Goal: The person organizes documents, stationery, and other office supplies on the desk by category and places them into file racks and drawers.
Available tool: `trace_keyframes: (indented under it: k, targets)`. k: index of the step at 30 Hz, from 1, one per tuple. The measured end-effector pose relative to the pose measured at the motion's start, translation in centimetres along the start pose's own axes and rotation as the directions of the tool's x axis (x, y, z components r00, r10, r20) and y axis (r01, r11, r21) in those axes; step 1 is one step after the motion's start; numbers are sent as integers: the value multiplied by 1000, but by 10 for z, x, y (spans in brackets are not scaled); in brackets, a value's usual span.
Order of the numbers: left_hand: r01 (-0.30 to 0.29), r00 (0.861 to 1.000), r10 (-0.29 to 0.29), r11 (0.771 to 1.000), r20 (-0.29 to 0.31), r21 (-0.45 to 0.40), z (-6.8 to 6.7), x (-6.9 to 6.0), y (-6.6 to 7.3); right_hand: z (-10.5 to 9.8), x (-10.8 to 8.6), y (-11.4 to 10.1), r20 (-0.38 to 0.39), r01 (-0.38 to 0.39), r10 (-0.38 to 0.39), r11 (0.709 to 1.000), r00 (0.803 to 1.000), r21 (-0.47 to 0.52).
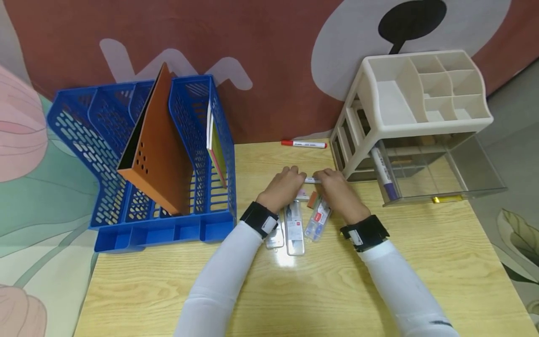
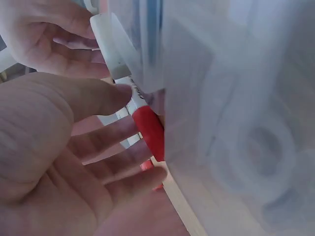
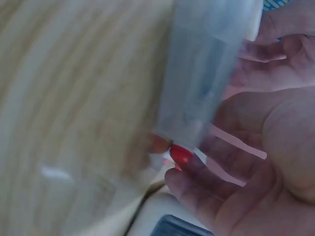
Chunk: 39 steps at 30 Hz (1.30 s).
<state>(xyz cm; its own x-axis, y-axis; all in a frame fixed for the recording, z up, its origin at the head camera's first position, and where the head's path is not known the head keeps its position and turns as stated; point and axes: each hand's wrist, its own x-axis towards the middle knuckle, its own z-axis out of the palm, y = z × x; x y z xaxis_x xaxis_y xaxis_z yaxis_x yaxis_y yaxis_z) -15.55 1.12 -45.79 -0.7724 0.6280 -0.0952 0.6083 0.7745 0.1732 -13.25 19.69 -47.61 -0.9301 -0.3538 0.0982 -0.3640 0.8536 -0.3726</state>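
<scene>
Between the two hands lies a white marker (image 1: pixel 312 180), which has a red end (image 2: pixel 149 132) in the left wrist view. My left hand (image 1: pixel 283 187) pinches it between thumb and fingers. At its other side my right hand (image 1: pixel 338 194) holds it with curled fingers; a red tip (image 3: pixel 181 154) touches those fingertips. Just below the hands are a small orange block (image 1: pixel 312 200) and a white piece (image 1: pixel 302 198). Nearer to me lie a slim clear case (image 1: pixel 294 231), a second flat case (image 1: pixel 275 238) partly under the left wrist, and a clear box with blue pieces (image 1: pixel 317 221).
A red-capped marker (image 1: pixel 304 144) lies by the wall. Left stands a blue file rack (image 1: pixel 166 229) with an orange folder (image 1: pixel 162 159) and thin books (image 1: pixel 216 145). Right is a white desk organizer (image 1: pixel 433 126), its clear drawer (image 1: pixel 446 194) pulled out, holding a purple-ended marker (image 1: pixel 383 173).
</scene>
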Motion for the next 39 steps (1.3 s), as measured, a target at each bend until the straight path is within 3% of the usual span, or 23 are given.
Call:
trace_keyframes:
  k: [6, 11, 15, 19, 23, 25, 28, 31, 34, 39]
  targets:
    - [8, 1000, -8, 1000, 21, -1, 2, 2, 4, 5, 1, 3, -24, -2, 2, 1000, 1000, -11]
    - [38, 998, -38, 999, 46, 0, 4, 2, 4, 6, 0, 4, -39, 18, -17, 999, 999, 35]
    - [46, 998, -45, 998, 40, -39, 5, 1, 1, 4, -3, 3, -12, -23, 24, 994, 1000, 111]
    - [36, 999, -37, 994, 0, -102, 4, -4, -3, -4, -5, 0, 3, -106, 109, 963, 994, 249]
    - [-9, 998, 1, 991, -67, -130, 2, -9, -6, -12, -8, -2, -29, -158, 186, 897, 982, 413]
    - [-32, 994, 17, 989, -107, -143, 1, -13, -7, -14, -10, -3, -48, -170, 225, 844, 973, 509]
    - [-57, 988, 31, 984, -153, -168, -2, -20, -5, -13, -14, -5, -65, -174, 293, 716, 954, 676]
    - [-73, 982, 35, 976, -184, -205, -5, -27, -2, -12, -17, -9, -65, -142, 352, 531, 934, 836]
    - [-91, 977, 40, 967, -210, -240, -7, -34, 3, -10, -21, -15, -24, -123, 413, 326, 910, 937]
    - [-141, 964, 75, 959, -257, -247, -8, -44, 13, -11, -25, -24, 53, -100, 457, 79, 888, 992]
